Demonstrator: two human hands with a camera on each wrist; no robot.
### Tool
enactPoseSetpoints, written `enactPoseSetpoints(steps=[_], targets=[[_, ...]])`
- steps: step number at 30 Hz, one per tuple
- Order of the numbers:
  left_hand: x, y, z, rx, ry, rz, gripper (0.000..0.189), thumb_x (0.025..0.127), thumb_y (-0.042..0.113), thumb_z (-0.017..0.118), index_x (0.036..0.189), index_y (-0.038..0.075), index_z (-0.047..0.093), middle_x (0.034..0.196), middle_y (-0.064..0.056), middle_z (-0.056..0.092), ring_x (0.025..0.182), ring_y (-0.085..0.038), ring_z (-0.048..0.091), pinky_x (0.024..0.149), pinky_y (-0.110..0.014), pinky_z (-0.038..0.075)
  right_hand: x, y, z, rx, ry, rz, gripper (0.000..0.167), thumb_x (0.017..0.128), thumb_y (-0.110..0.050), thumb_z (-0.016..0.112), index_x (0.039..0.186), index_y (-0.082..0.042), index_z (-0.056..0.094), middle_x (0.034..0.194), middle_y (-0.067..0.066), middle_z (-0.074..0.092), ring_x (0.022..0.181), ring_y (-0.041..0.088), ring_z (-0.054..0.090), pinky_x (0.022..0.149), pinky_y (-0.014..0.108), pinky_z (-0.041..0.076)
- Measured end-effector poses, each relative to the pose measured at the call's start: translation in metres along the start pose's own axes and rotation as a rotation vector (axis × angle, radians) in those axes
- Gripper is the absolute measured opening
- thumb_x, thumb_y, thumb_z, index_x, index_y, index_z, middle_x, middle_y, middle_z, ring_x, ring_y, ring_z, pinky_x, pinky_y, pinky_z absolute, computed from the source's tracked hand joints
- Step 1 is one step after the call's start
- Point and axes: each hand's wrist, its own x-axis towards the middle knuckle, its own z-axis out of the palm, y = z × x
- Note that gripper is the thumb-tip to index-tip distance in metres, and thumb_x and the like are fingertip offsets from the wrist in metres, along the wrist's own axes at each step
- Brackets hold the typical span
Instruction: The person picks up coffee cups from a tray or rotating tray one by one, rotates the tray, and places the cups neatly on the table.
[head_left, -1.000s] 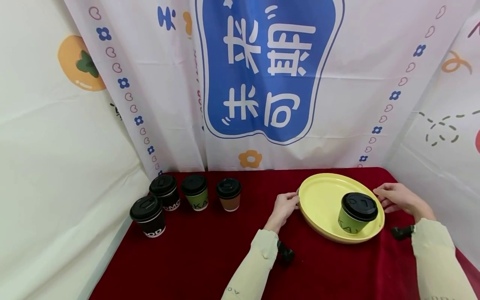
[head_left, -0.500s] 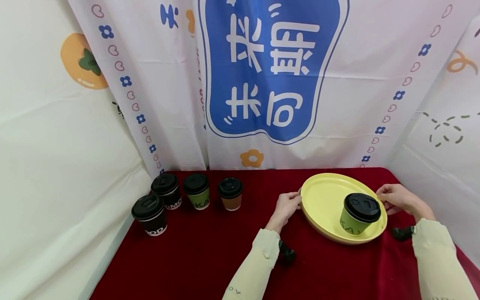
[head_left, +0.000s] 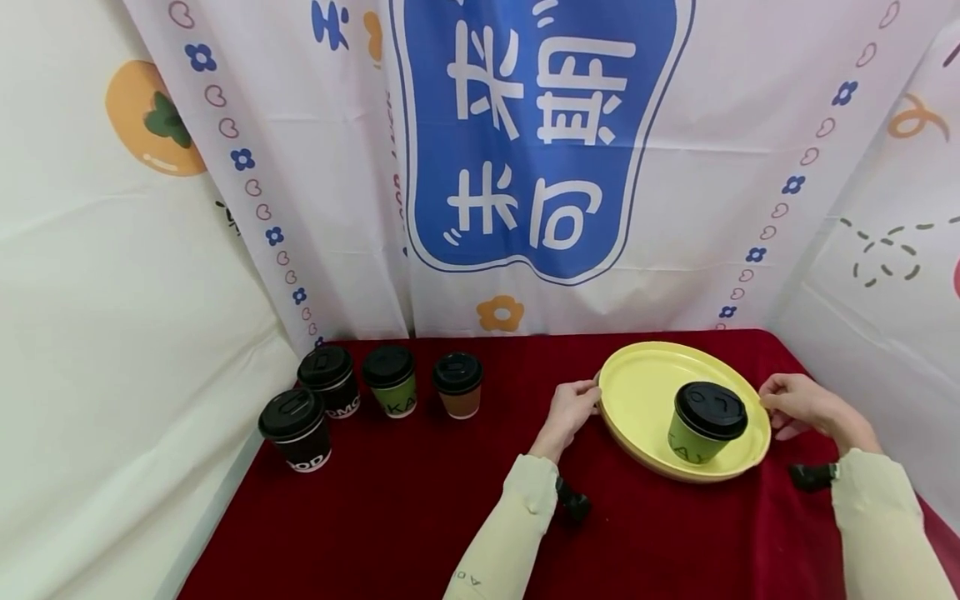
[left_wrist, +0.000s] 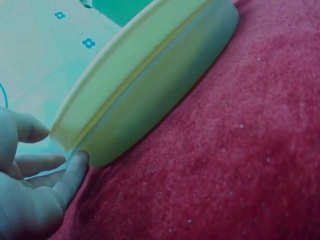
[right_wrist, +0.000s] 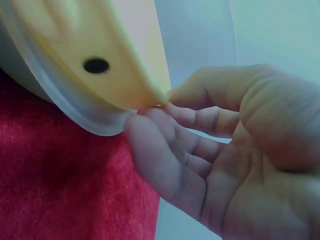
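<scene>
Both hands' fingers pinched the tray (head_left: 642,392) rim: left hand (head_left: 572,408) at nine o'clock, right hand (head_left: 801,404) at three; inside stood one cup (head_left: 703,423) (lidded).

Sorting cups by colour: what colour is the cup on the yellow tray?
Green cup with a black lid, clearest in the head view.

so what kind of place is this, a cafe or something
Probably a staged drinks-stall set, not a working cafe: printed cloth backdrop on all sides, a red cloth table, lidded takeaway cups, and hands gripping a yellow tray.
</scene>
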Motion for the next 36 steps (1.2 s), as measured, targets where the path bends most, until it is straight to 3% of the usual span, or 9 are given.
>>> enactPoseSetpoints(steps=[8,13,18,25,36], targets=[[0.001,-0.001,0.000,-0.014,-0.003,0.013,0.038,0.095,0.019,0.058,0.130,0.007,0.064,0.126,-0.009,0.065,0.095,-0.015,0.069,0.082,-0.034,0.058,-0.011,-0.008,0.001,-0.039,-0.018,0.013,0.017,0.097,-0.011,0.051,0.101,0.005,0.050,0.077,0.008,0.056,0.068,0.020,0.059,0.063,0.041,0.060],[0.001,0.001,0.005,-0.002,0.003,0.014,0.036,0.095,0.019,0.059,0.129,0.009,0.065,0.122,-0.007,0.067,0.089,-0.014,0.069,0.080,-0.033,0.058,-0.012,-0.013,-0.010,-0.040,0.008,0.008,0.036,0.103,-0.026,0.048,0.114,0.008,0.052,0.086,0.007,0.061,0.072,0.017,0.061,0.067,0.038,0.060],[0.001,0.000,0.004,0.004,0.016,0.015,0.036,0.094,0.019,0.060,0.128,0.009,0.066,0.119,-0.007,0.069,0.084,-0.014,0.069,0.078,-0.033,0.058,0.002,-0.018,-0.017,-0.019,0.043,-0.023,0.051,0.103,-0.032,0.047,0.127,0.013,0.041,0.097,0.012,0.061,0.077,0.017,0.062,0.072,0.037,0.060],[0.001,-0.002,0.000,0.018,0.014,0.021,0.036,0.094,0.019,0.060,0.128,0.009,0.066,0.118,-0.005,0.069,0.081,-0.013,0.068,0.076,-0.032,0.058,0.024,-0.018,-0.015,-0.018,-0.004,-0.025,0.046,0.101,-0.019,0.052,0.128,0.015,0.038,0.097,0.012,0.063,0.080,0.019,0.065,0.073,0.038,0.060],[0.002,-0.002,0.001,0.011,0.008,0.019,0.035,0.095,0.019,0.060,0.128,0.010,0.066,0.119,-0.005,0.068,0.082,-0.013,0.068,0.076,-0.031,0.058,0.025,-0.013,-0.014,-0.032,-0.047,-0.007,0.034,0.097,-0.011,0.055,0.120,0.014,0.048,0.090,0.007,0.064,0.077,0.020,0.065,0.070,0.038,0.060]])
